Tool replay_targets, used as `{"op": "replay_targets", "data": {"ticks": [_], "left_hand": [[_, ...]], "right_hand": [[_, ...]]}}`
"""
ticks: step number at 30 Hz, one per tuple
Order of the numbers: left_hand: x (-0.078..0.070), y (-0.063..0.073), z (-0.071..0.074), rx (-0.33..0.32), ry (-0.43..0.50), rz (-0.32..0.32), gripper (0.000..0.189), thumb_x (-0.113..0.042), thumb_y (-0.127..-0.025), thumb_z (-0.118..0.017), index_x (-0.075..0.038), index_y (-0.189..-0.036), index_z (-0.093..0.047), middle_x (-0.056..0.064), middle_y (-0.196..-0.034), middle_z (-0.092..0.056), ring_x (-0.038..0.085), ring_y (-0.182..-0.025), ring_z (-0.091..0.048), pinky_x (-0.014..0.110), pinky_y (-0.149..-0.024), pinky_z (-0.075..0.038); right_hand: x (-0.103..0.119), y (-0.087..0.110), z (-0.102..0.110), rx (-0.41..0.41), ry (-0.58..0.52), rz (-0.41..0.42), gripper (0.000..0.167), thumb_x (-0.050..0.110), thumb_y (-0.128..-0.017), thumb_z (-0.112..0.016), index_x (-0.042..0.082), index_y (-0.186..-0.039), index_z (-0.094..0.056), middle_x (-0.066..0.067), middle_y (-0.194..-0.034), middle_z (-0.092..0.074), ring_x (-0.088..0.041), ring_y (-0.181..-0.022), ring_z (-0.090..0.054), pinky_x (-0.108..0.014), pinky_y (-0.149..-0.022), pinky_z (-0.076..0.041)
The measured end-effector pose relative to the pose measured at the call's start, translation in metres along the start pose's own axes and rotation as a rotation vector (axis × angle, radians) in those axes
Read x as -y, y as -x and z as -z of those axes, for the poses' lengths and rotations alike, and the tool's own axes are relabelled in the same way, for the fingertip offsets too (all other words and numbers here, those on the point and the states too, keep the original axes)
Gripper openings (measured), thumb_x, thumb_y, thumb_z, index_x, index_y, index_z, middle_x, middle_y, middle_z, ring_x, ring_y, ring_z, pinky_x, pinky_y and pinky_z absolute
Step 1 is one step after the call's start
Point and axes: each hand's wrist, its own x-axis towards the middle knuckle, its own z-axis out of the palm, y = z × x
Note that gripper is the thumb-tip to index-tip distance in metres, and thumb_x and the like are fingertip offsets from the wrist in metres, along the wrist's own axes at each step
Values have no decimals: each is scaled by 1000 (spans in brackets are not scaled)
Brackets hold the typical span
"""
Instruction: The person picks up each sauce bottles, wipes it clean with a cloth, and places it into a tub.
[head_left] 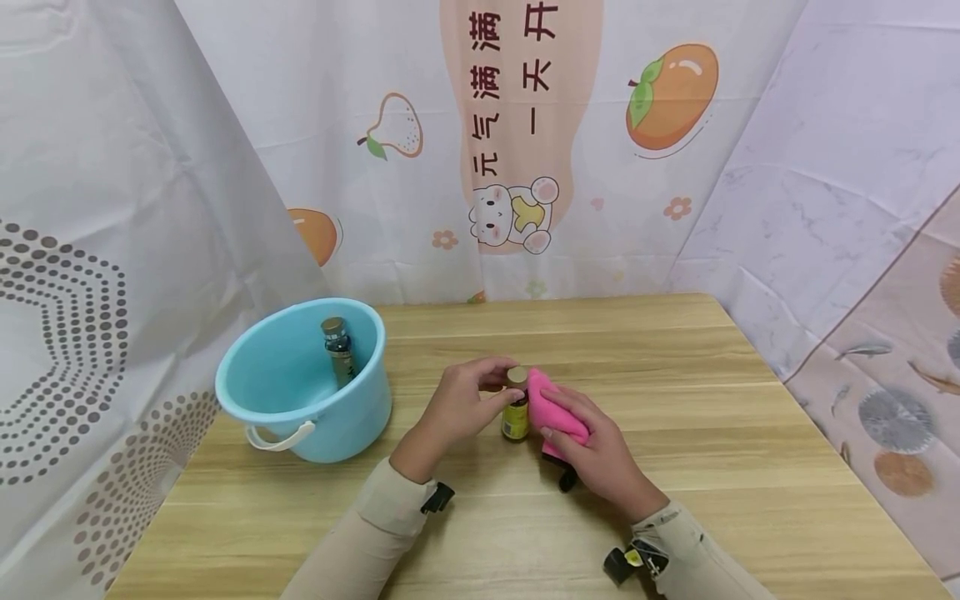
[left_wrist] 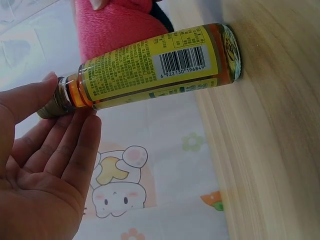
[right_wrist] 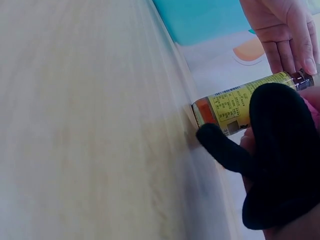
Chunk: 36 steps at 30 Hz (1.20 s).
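Observation:
A small glass bottle [head_left: 516, 418] with a yellow label and a gold cap stands upright on the wooden table. My left hand [head_left: 468, 398] pinches it at the cap and neck between thumb and fingers; the left wrist view shows the bottle's barcode side [left_wrist: 150, 65]. In my right hand [head_left: 600, 450] is a soft pink plush toy [head_left: 553, 412] with black fuzzy parts [right_wrist: 285, 145], held right beside the bottle. The right wrist view has those black parts covering much of the right hand and part of the bottle's label [right_wrist: 232, 105].
To the left stands a light blue bucket [head_left: 348, 433] with a white handle [head_left: 281, 437]. Inside it leans a dark bottle [head_left: 340, 354] with a gold cap. Printed curtains [head_left: 315, 100] hang behind and along the sides of the table [head_left: 750, 500].

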Motion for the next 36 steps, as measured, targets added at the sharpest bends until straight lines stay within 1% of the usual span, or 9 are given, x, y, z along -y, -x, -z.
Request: {"op": "replay_targets", "data": {"ticks": [6, 10, 14, 19, 26, 30, 36], "left_hand": [[0, 0, 1, 3, -1, -8, 38, -22, -92, -80, -12, -127, -71, 3, -114, -78, 12, -100, -76, 27, -90, -61], [0, 1, 1, 8, -2, -11, 38, -21, -93, -80, -11, -128, -71, 3, -117, -77, 13, -102, -75, 26, -91, -61], [0, 1, 2, 20, 5, -16, 38, -21, -94, -79, -10, -130, -70, 7, -120, -76, 15, -103, -75, 28, -92, -61], [0, 1, 3, 32, 6, -13, 38, -20, -95, -77, -9, -131, -69, 9, -122, -75, 18, -106, -74, 30, -94, -61], [-2, 1, 4, 33, 14, 6, 38, -18, -95, -78, -12, -131, -70, 5, -123, -75, 17, -106, -74, 31, -94, -61], [-2, 1, 4, 33, 17, 12, 38, -17, -94, -78, -12, -131, -70, 3, -124, -74, 17, -106, -74, 33, -95, -61], [-1, 1, 4, 36, -3, 7, 40, -22, -96, -77, -11, -133, -69, 3, -126, -73, 16, -108, -72, 34, -96, -60]], "right_hand": [[-1, 1, 1, 35, 32, -27, 50, 24, -97, -76, 31, -144, -61, 4, -151, -55, -19, -135, -55, -26, -106, -51], [-1, 1, 1, 57, 55, -52, 50, 26, -97, -75, 32, -144, -60, 4, -150, -56, -20, -135, -55, -32, -107, -52], [-2, 0, 1, 80, 66, -79, 50, 27, -97, -75, 32, -145, -60, 3, -150, -56, -21, -135, -56, -37, -106, -52], [-2, 0, 1, 101, 75, -110, 50, 28, -97, -75, 33, -145, -60, 1, -150, -56, -21, -131, -58, -35, -103, -54], [-1, 1, 1, 119, 86, -134, 51, 27, -97, -75, 32, -145, -60, -1, -151, -55, -22, -131, -58, -36, -102, -55], [-1, 1, 1, 123, 94, -154, 51, 28, -97, -76, 33, -145, -60, -2, -152, -53, -24, -132, -58, -38, -103, -54], [0, 2, 1, 134, 101, -177, 52, 28, -97, -76, 33, -146, -59, -3, -153, -52, -24, -131, -59, -36, -101, -55]]}}
